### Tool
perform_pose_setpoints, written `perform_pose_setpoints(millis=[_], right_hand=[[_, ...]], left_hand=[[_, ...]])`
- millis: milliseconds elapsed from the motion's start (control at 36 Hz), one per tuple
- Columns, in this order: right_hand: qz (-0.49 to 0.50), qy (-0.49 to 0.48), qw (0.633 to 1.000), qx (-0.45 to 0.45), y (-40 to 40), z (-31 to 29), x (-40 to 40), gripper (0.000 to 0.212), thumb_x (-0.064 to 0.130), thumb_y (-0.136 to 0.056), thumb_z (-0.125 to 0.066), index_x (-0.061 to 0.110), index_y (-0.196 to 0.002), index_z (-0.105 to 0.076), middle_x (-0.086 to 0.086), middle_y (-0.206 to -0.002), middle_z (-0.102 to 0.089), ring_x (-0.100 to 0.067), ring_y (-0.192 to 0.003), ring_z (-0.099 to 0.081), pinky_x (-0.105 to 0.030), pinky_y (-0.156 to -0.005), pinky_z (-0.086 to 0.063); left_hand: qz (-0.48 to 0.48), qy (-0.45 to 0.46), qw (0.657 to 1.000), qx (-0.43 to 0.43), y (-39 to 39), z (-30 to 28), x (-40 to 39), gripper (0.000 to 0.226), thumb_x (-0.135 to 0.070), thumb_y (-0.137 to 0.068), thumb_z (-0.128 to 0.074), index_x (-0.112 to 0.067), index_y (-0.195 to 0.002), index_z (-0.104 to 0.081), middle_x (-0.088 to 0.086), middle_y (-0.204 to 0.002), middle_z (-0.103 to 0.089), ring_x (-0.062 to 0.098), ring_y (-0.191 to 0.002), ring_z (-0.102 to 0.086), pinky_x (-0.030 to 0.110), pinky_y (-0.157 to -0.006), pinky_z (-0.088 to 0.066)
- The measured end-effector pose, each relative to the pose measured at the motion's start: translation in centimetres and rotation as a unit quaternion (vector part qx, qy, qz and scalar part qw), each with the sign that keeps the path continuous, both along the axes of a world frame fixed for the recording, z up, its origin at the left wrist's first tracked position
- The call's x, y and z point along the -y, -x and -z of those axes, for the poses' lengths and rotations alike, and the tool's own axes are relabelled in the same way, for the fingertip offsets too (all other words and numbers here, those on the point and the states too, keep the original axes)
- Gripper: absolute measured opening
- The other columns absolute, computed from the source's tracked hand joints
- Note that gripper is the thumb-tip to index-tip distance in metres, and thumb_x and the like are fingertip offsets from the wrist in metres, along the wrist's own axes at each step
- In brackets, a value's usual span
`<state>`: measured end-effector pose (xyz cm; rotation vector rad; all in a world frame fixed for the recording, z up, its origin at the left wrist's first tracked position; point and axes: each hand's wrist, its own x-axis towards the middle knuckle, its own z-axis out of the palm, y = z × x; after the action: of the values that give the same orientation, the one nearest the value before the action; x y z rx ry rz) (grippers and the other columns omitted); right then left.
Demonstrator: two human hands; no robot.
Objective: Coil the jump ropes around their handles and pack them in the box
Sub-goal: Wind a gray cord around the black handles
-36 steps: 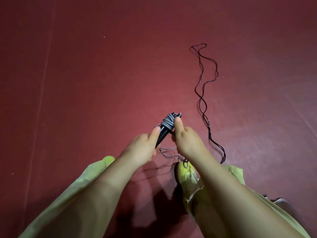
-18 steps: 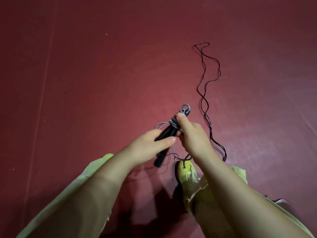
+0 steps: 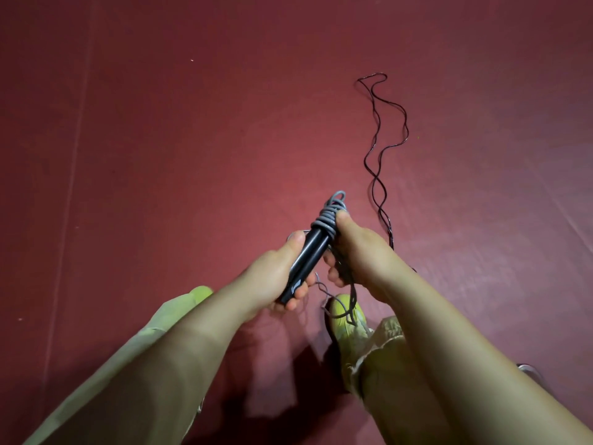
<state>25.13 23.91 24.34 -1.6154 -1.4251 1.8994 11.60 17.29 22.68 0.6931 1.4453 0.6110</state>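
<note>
The left hand (image 3: 276,277) now grips lower on the two black plastic handles (image 3: 308,255), above the floor; the right hand (image 3: 353,248) pinches the thin grey rope (image 3: 325,221), so coiling seems almost finished.

Grey rope (image 3: 325,220) is showing against glossy black handles (image 3: 309,255); a thin black rope (image 3: 382,133) is snaking over the dark red floor (image 3: 192,155); the shoes (image 3: 345,311) are glowing yellow-green.

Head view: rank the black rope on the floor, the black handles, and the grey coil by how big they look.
1. black rope, longest by far.
2. black handles.
3. grey coil, smallest.
The floor rope lies farther from the camera, yet spans most.
</note>
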Motion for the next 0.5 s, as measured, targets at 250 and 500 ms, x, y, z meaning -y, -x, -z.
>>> perform_pose_setpoints(millis=[250,500], right_hand=[[-0.045,-0.169,0.963,0.204,-0.2,0.3,0.3,0.069,0.050,-0.103,-0.020,0.006,-0.065,-0.058,-0.004,-0.052,-0.055,-0.014,-0.046,-0.052,-0.028,-0.052,-0.035],[0.029,-0.056,0.996,0.066,0.6,0.9,1.0,0.070,0.069,-0.091,-0.028,0.010,-0.067,-0.057,0.005,-0.044,-0.038,-0.013,-0.038,-0.032,-0.027,-0.047,-0.026]], left_hand=[[0.064,-0.095,0.952,-0.285,0.3,0.8,-0.5,0.062,-0.063,-0.090,-0.020,-0.017,-0.068,-0.056,0.005,-0.070,-0.064,0.029,-0.071,-0.062,0.041,-0.079,-0.052],[0.086,-0.159,0.846,-0.501,0.8,-0.1,-0.3,0.046,-0.068,-0.083,-0.039,-0.023,-0.081,-0.051,-0.002,-0.077,-0.058,0.024,-0.077,-0.054,0.032,-0.059,-0.031]])
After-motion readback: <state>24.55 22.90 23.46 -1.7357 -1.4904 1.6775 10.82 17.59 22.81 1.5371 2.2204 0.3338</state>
